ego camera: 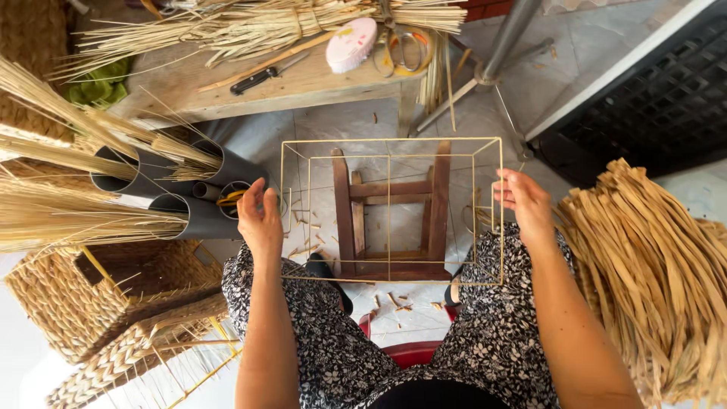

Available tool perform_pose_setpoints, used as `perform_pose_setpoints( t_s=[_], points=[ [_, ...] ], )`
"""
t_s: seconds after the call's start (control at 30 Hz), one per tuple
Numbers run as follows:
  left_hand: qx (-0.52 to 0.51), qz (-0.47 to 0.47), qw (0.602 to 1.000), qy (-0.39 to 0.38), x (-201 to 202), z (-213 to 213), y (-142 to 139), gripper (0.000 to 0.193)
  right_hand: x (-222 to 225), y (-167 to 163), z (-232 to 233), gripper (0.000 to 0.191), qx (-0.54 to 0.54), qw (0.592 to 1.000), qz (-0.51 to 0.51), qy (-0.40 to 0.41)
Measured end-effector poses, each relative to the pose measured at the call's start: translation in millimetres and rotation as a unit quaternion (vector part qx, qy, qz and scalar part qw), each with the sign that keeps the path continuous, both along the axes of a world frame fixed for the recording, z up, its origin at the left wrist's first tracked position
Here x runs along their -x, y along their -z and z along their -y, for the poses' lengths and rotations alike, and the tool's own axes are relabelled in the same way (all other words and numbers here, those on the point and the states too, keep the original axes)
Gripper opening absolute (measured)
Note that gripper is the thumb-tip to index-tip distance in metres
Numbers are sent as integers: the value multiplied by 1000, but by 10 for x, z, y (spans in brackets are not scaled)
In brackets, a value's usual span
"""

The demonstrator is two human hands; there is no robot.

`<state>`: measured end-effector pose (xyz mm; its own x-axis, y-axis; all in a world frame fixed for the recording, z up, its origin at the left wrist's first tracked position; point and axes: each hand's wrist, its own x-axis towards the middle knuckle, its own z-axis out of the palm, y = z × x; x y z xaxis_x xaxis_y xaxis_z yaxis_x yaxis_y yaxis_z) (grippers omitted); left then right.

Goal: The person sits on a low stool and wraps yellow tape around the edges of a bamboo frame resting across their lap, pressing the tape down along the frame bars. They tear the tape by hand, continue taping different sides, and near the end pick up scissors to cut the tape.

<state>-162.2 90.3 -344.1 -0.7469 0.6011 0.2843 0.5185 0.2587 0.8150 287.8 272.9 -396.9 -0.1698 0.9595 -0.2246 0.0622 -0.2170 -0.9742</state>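
Note:
A box-shaped frame of thin pale-yellow wire [390, 210] hangs over my knees, above a dark wooden stand [392, 220] on the floor. My left hand [260, 218] grips the frame's left side, fingers curled on the wire. My right hand [525, 199] holds the right side near the upper corner. Both forearms reach out from a black-and-white patterned dress [318, 333]. I sit on a red stool [405, 352].
Grey tubes [189, 204] filled with dry straw lie at left, above woven baskets [98, 295]. A thick bundle of flat straw strips [651, 280] lies at right. A wooden table [288, 83] carries a knife, scissors, a pink round object and straw. A black crate [651, 98] stands far right.

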Motion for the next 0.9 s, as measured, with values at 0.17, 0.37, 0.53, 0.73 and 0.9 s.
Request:
perform_pose_setpoints(
  t_s=[0.17, 0.37, 0.53, 0.73, 0.9],
  points=[
    [-52, -83, 992, 85, -125, -556, -502, 23, 70, -78, -145, 41, 44, 999, 8, 8],
    [-36, -165, 950, 263, -704, -1879, -591, 21, 146, -143, -191, 42, 66, 998, -8, 15],
    [117, -255, 936, 213, -1112, -2834, -396, 37, 152, -197, -216, 43, 97, 995, -8, 7],
    [264, -268, 922, 91, -1208, -3340, -327, 44, 154, -155, -235, 43, 112, 994, -8, -10],
    [221, -313, 921, 74, -1193, -3418, -397, 35, 147, -85, -241, 42, 112, 993, -15, -31]
  ],
)
